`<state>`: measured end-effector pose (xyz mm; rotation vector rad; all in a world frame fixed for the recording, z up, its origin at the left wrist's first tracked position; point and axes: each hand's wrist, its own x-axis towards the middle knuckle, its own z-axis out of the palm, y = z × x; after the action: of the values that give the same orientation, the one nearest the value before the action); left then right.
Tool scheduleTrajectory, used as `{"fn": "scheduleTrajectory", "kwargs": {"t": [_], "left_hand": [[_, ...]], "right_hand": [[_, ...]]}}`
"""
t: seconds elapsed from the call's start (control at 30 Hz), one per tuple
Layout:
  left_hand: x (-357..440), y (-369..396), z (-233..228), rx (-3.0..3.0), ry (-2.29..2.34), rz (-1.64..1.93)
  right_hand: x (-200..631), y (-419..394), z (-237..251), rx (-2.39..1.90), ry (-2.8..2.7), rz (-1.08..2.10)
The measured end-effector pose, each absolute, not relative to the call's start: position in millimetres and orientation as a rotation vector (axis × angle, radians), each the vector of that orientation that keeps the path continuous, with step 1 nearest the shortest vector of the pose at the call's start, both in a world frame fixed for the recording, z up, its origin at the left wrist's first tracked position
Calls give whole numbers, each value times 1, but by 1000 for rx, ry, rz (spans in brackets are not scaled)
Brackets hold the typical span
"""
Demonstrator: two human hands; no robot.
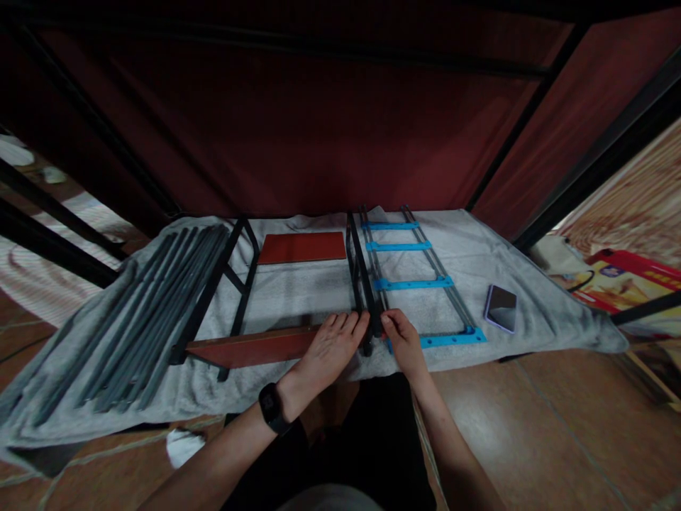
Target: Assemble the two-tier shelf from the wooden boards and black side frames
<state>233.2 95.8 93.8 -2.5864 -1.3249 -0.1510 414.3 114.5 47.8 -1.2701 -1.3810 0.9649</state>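
Observation:
My left hand [338, 342] lies over the right end of a reddish-brown board [250, 348], fingers stretched toward the black metal side frame [364, 273]. My right hand [405, 344] is at the near end of that frame, thumb and fingertips pinched together; what is between them is too small to make out. A second black side frame [213, 291] holds the board's left end. Between the frames, farther back, lies another reddish-brown board [302, 247]. Right of my hands, grey rods [444, 273] run through several blue plastic strips [399, 247].
Grey metal tubes [159, 312] lie bunched at the left on the grey cloth [303, 291]. A phone [501, 308] rests at the right. Dark metal bars [511, 156] and a dark red panel [319, 135] enclose the back. A red-and-yellow box [633, 280] is beyond the right edge.

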Motion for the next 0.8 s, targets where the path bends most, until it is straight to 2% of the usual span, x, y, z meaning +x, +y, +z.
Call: {"fn": "scheduleTrajectory", "kwargs": {"t": [0.2, 0.4, 0.57, 0.8], "left_hand": [[232, 97, 90, -2621, -1344, -163], [232, 99, 93, -2663, -1381, -200], [232, 104, 95, -2734, -1430, -267], [234, 111, 98, -2792, -1557, -346]], "right_hand": [[415, 116, 46, -1380, -1445, 925], [417, 116, 43, -1240, -1456, 943], [415, 118, 42, -1379, -1531, 829], [414, 119, 39, -1258, -1466, 928]]}}
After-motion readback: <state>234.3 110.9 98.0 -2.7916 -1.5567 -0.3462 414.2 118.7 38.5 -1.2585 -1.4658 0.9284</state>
